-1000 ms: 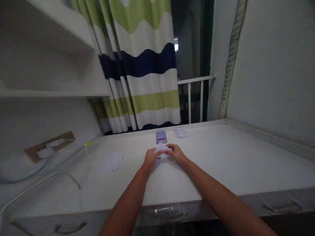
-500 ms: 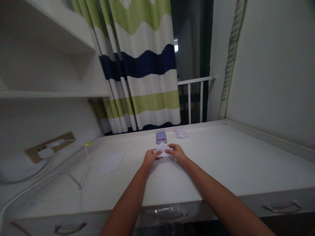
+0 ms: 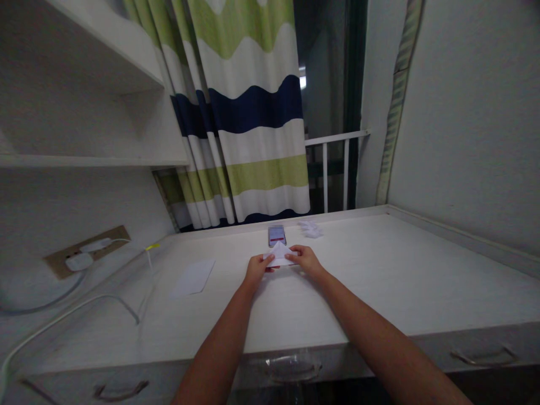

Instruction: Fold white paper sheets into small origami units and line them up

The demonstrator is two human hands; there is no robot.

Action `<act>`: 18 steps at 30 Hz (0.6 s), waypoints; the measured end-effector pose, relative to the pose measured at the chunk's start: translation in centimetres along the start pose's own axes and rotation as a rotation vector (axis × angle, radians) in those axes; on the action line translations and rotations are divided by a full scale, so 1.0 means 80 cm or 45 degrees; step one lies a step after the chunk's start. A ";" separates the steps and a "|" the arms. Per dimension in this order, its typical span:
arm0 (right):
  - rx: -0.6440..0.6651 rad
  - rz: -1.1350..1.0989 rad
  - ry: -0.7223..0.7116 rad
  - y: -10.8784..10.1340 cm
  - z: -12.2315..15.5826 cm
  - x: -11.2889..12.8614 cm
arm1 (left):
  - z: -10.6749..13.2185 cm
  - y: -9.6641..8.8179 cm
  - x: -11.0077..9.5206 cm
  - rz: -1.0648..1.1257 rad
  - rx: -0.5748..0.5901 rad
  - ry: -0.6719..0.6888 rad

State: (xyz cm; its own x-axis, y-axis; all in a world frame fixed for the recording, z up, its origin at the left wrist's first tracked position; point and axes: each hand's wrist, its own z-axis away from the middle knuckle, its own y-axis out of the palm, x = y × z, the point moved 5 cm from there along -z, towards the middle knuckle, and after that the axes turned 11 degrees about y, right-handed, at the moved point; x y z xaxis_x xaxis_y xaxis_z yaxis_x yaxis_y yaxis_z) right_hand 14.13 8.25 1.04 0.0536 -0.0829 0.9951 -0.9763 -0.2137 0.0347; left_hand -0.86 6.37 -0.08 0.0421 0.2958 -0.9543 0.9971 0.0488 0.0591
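A small white folded paper [image 3: 280,254], shaped like a triangle with its point up, sits between my two hands over the white desk [image 3: 379,281]. My left hand [image 3: 257,268] pinches its left corner. My right hand [image 3: 306,259] pinches its right corner. Both hands have their fingers closed on the paper. Just behind the paper a phone [image 3: 277,234] lies flat with its screen lit.
A flat white sheet [image 3: 193,278] lies to the left on the desk. Small folded paper pieces [image 3: 310,228] rest at the back. A white cable [image 3: 76,312] runs from a wall socket [image 3: 84,256]. A striped curtain [image 3: 248,112], shelves [image 3: 84,160] and drawer handles [image 3: 291,371] surround the desk.
The paper has been raised and now shows as an upright triangle; both hands shifted slightly away from me while keeping hold of its corners.
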 end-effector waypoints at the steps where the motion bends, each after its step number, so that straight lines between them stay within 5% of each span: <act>1: -0.007 0.004 0.002 -0.001 0.000 0.000 | 0.000 0.001 -0.001 0.001 0.008 -0.005; 18: 0.057 -0.312 0.096 -0.003 -0.009 -0.011 | 0.001 -0.002 -0.004 0.045 -0.027 0.040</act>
State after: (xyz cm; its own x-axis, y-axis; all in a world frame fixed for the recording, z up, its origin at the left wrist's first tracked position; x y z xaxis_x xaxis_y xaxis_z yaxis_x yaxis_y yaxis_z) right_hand 14.19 9.05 0.25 0.2699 0.0491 0.9616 -0.9257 -0.2615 0.2732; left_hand -1.04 6.21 0.17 0.0752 0.3277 -0.9418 0.9934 0.0576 0.0993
